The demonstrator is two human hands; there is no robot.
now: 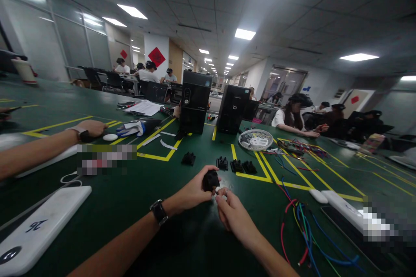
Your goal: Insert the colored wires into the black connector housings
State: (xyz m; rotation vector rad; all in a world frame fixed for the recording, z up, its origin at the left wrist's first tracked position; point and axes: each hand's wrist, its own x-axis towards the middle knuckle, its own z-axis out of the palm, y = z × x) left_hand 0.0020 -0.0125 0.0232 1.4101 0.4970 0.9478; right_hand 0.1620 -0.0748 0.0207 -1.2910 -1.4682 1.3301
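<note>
My left hand (194,190) is closed round a small black plastic connector block (210,180), held just above the green table mat (136,207). My right hand (231,208) meets it from the right, fingertips pinched at the block's lower edge on something too small to name. A black watch (159,211) sits on my left wrist. Several similar black connector blocks (236,165) lie in a loose row on the mat just beyond my hands.
Coloured wires (300,225) sprawl at right beside a white power bank (344,210). Another white power bank (39,227) lies at left. Two black computer towers (194,101) and a white basket (255,140) stand farther back. Another person's arm (42,149) rests at left; others sit around.
</note>
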